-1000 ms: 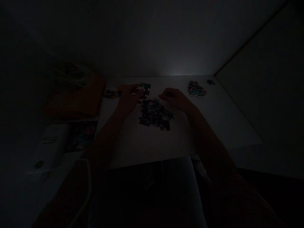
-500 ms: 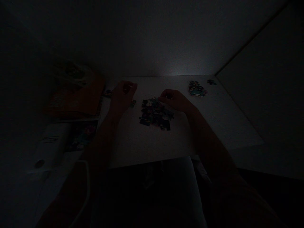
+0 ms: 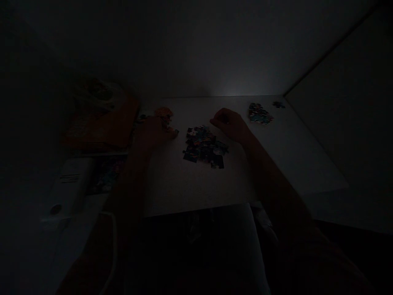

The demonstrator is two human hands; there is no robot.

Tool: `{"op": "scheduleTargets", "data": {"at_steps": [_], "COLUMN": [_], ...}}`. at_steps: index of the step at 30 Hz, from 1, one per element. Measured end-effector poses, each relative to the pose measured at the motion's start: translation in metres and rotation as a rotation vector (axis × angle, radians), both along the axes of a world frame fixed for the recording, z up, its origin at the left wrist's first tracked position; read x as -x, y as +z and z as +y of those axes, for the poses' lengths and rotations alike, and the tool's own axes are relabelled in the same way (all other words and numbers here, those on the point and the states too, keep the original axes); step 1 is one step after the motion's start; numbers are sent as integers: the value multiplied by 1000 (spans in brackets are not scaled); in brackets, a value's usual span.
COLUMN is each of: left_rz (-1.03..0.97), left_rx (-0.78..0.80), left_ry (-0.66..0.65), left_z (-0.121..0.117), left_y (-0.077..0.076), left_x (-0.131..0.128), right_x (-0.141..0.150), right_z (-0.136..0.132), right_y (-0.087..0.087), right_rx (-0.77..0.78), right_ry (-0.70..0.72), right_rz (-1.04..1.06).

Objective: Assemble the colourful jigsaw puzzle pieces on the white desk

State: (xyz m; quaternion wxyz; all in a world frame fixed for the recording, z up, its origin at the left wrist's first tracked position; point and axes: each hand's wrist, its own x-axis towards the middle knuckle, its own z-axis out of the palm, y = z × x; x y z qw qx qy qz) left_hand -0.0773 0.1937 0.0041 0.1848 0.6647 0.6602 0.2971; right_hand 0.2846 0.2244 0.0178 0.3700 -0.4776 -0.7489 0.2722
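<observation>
The scene is very dark. My left hand (image 3: 152,130) is low over the left part of the white table, its fingers closed at a small jigsaw puzzle piece (image 3: 175,132). Just beyond those fingers lies a cluster of orange-toned puzzle pieces (image 3: 164,112). A heap of loose, dark puzzle pieces (image 3: 202,145) lies between my hands. At the heap's upper right, my right hand (image 3: 230,123) is held in a pinch, thumb against fingers. Whatever might be between those fingertips is too dark to make out.
A group of puzzle pieces (image 3: 259,114) lies at the back right, with a dark piece (image 3: 278,105) beside it. On the left are an orange package (image 3: 101,127), a white box (image 3: 72,176) and a dark printed picture (image 3: 106,174). A wall (image 3: 233,61) rises behind the table.
My left hand has come down and nearer, onto the small piece, uncovering the orange-toned pieces. My right hand has lifted slightly away from the heap, still pinched. The view has shifted a little.
</observation>
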Motion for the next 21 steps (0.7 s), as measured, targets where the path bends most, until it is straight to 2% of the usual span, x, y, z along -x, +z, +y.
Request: {"op": "scheduleTargets", "data": {"at_steps": [3, 10, 14, 16, 19, 21], "left_rz": [87, -98, 62, 83, -21, -67], "left_rx": [82, 15, 101, 135, 226, 178], "left_ry": [24, -54, 28, -12, -158, -185], "left_z": [0, 0, -5, -8, -12, -13], "left_y": [5, 7, 16, 21, 26, 29], "left_x": [-4, -12, -22, -28, -35, -37], "right_x": [0, 0, -1, -1, -1, -1], "right_z": [0, -1, -1, 0, 0, -1], "right_y": [-1, 1, 1, 0, -1, -1], "right_rx": [-8, 16, 10, 6, 8, 12], "right_ry": [-6, 2, 11, 12, 2, -11], "right_rz": [2, -38, -48, -51, -74, -103]}}
